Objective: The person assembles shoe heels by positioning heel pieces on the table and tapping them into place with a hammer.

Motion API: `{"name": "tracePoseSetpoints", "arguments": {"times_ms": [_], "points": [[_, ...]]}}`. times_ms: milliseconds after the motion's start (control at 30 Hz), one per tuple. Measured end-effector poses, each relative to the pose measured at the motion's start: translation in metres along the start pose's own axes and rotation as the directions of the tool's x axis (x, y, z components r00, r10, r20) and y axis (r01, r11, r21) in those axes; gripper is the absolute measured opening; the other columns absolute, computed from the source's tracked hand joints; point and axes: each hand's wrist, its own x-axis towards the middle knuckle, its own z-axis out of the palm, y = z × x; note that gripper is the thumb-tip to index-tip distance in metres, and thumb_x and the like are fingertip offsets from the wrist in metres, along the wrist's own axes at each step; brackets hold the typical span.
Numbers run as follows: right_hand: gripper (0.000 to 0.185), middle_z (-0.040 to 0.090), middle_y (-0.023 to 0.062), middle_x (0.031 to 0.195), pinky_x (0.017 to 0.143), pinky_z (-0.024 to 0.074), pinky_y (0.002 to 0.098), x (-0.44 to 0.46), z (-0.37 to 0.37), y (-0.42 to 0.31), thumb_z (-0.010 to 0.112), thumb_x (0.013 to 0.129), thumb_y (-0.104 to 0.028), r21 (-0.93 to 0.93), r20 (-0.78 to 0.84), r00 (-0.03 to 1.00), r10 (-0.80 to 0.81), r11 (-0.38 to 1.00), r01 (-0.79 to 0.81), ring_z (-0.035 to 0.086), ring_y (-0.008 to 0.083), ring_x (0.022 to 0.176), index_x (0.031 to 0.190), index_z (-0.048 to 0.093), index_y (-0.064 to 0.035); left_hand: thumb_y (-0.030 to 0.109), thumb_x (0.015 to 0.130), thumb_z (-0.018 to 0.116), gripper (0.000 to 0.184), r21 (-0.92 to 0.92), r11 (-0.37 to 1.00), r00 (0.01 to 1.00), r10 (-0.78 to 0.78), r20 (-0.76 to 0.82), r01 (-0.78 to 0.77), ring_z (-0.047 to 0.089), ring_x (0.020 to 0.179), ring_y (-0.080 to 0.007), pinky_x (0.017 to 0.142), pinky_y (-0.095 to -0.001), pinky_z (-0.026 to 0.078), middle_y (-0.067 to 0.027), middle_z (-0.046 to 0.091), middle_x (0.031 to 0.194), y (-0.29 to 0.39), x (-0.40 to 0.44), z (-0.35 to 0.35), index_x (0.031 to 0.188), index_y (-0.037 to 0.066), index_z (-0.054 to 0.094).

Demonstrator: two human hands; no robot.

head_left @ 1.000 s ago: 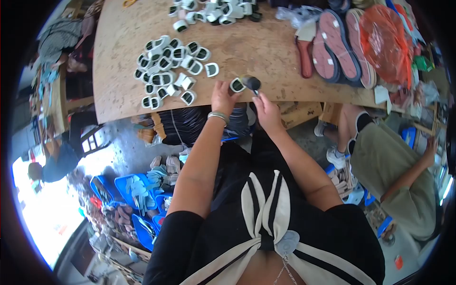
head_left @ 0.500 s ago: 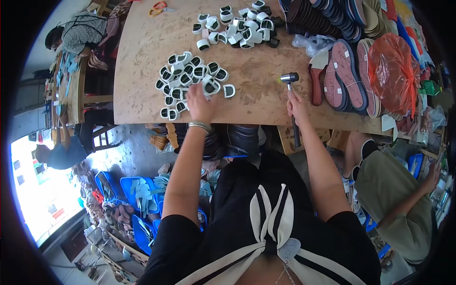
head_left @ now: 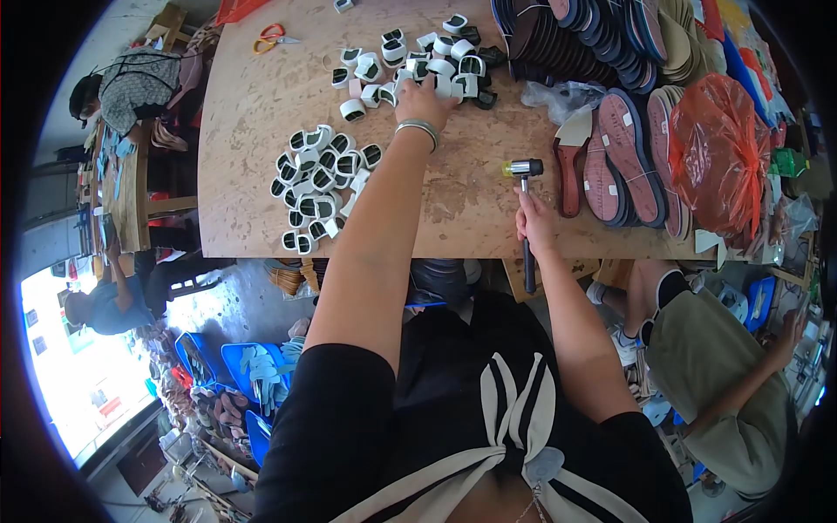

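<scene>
At eight o'clock, a blue plastic container [head_left: 234, 356] is holding light-blue flat pieces [head_left: 260, 364], some spilling over its rim. Orange-handled scissors [head_left: 269, 39] are lying at eleven o'clock on the wooden counter [head_left: 248, 113]. At ten o'clock, a loose near pile [head_left: 322, 179] of white loops with dark insides is sitting uncontained. At twelve o'clock, the left hand [head_left: 425, 100] is reaching into the far pile [head_left: 459, 65] of similar loops, its fingers touching them; whether it is gripping one, I cannot tell. Between one and two o'clock, the right hand [head_left: 535, 222] is clenching a mallet [head_left: 527, 253] by its handle, head pointing away from the body. A crumpled clear bag [head_left: 565, 100] is lying beyond a red-handled scraper [head_left: 568, 179], and pink-topped soles [head_left: 624, 144] are lying at two o'clock. Just past that, a red plastic bag [head_left: 717, 148] is bulging, its contents being hard to make out.
</scene>
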Motion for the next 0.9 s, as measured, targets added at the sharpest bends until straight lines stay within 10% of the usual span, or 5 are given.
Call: {"name": "tracePoseSetpoints", "arguments": {"times_ms": [167,300,500,667,900], "points": [[0.037,0.041,-0.004,0.053,0.033,0.0322,0.0229,-0.001,0.001,0.0,0.052,0.101,-0.035,-0.041,-0.005,1.0,0.001,0.999,-0.002,0.035,0.0051,0.036,0.124,0.061,-0.0079,0.028,0.075,0.078,0.058,-0.309,0.937,0.985,0.139,-0.101,-0.164,0.058,0.108,-0.0378,0.086,-0.0459,0.051,-0.018,0.054,0.118,-0.01,-0.044,0.002,0.125,0.014,0.053],[0.036,0.041,-0.0037,0.053,0.033,0.0322,0.0232,-0.001,0.002,0.0,0.052,0.101,-0.035,-0.049,-0.021,1.0,0.005,0.999,-0.006,0.035,0.0055,0.035,0.123,0.061,-0.0076,0.012,0.077,0.069,0.051,-0.193,0.935,0.924,0.333,0.189,-0.297,0.058,0.103,-0.0371,0.083,-0.0448,0.052,-0.0157,0.055,0.115,-0.033,-0.164,-0.007,0.125,0.016,0.054],[0.037,0.043,-0.0031,0.053,0.036,0.0327,0.0241,0.002,-0.001,0.008,0.054,0.1,-0.037,-0.027,-0.005,0.999,-0.036,0.999,0.035,0.037,0.0065,0.037,0.123,0.062,-0.0096,0.003,0.078,0.065,0.055,-0.059,0.93,0.916,0.368,0.157,-0.364,0.056,0.105,-0.0332,0.087,-0.0442,0.05,-0.0121,0.053,0.116,-0.097,-0.251,0.022,0.13,0.017,0.055],[0.037,0.044,-0.0037,0.055,0.037,0.0334,0.0231,-0.016,0.013,0.002,0.054,0.1,-0.038,-0.147,-0.039,0.995,-0.09,0.986,0.084,0.037,0.0057,0.039,0.122,0.063,-0.01,0.019,0.068,0.085,0.091,-0.286,0.943,0.982,0.187,0.039,-0.168,0.051,0.112,-0.0396,0.096,-0.0457,0.045,-0.0164,0.05,0.124,-0.105,-0.267,0.023,0.144,0.01,0.036],[0.037,0.04,-0.0046,0.058,0.039,0.0324,0.0218,-0.083,0.066,0.006,0.047,0.103,-0.035,-0.353,0.127,0.99,0.055,0.936,-0.006,0.036,0.0044,0.042,0.127,0.06,-0.0089,0.027,0.069,0.084,0.056,-0.267,0.963,0.999,0.041,-0.014,-0.043,0.055,0.105,-0.0333,0.091,-0.0424,0.047,-0.0125,0.056,0.112,-0.106,-0.266,0.047,0.118,0.01,0.063]]}}
